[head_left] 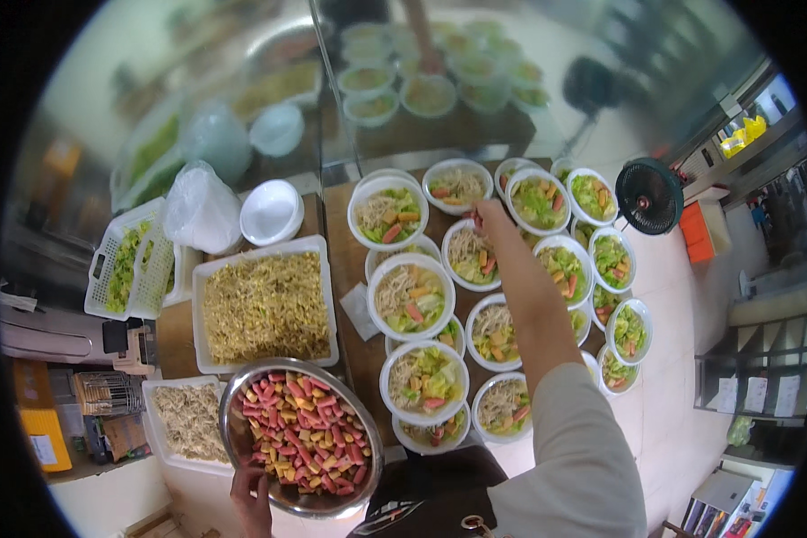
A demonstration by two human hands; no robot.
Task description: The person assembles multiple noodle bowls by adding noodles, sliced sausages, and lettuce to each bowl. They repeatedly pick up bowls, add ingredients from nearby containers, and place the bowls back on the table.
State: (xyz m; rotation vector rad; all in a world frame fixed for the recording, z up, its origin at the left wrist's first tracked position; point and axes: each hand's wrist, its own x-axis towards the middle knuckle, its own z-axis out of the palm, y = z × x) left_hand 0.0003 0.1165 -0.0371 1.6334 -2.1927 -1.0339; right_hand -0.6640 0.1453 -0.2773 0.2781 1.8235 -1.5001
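My left hand (250, 496) grips the near rim of a round metal bowl (233, 421) filled with red, pink and yellow chopped pieces. My right hand (491, 218) is stretched out over the stacked white bowls (412, 295) of noodles, greens and coloured pieces, its fingertips pinched just above one bowl (469, 252) in the far rows. What the fingers hold is too small to make out. The right forearm crosses over several of the bowls.
A white tray of bean sprouts (264, 305) lies left of the bowls, a smaller tray of noodles (188, 421) below it. A white basket of greens (133, 260), a bagged stack of bowls (202, 211) and a black fan (648, 195) stand around. A mirrored wall runs behind.
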